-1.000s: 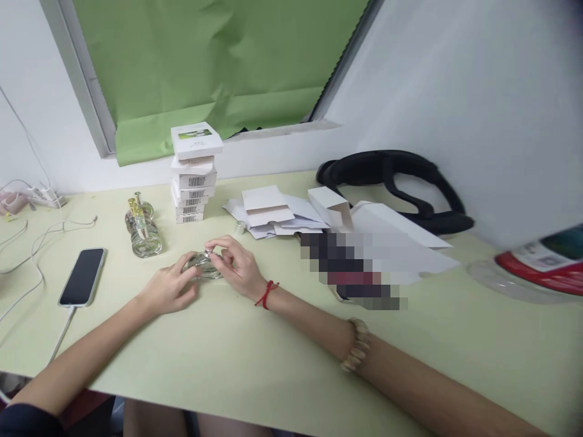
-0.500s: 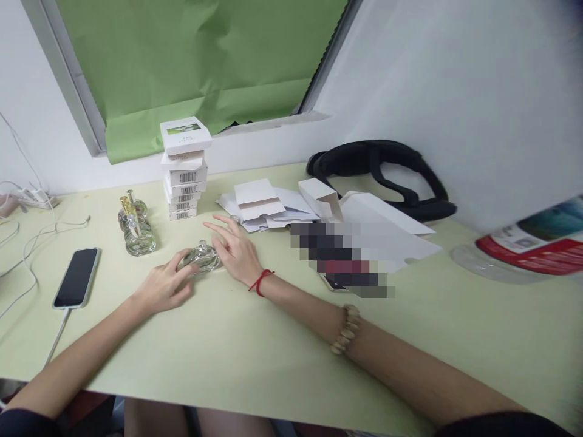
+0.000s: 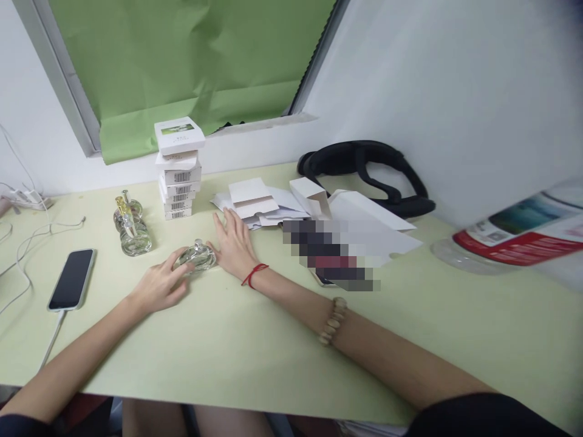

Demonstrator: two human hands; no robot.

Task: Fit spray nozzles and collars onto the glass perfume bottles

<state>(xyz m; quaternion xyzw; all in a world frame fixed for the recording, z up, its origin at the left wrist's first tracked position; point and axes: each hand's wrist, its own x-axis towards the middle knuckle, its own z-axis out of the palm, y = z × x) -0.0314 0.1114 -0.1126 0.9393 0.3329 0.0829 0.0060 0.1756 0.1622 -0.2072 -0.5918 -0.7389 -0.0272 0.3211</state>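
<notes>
A clear oval glass perfume bottle point(image 3: 203, 258) with a short silver neck stands upright on the table. My left hand point(image 3: 159, 282) holds it from the left, thumb at the front and fingers behind. Just to its right is my right hand point(image 3: 234, 243), palm down and fingers stretched out toward the white cartons. Nothing shows in its grasp, though the space under the palm is hidden. To the left stands a row of several similar glass bottles point(image 3: 135, 244), with gold and silver tops.
Behind the hands rises a stack of small white boxes point(image 3: 180, 176). Opened white cartons point(image 3: 252, 197) lie beside it, with a black strap-like headset point(image 3: 364, 164) farther right. A phone point(image 3: 71, 279) charges at left near loose white cables point(image 3: 27, 249). A large labelled plastic bottle point(image 3: 514, 233) lies at right.
My right hand's fingers have straightened and now point farther forward. My left hand stays on the perfume bottle. The whole view has shifted slightly, so most things appear farther left.
</notes>
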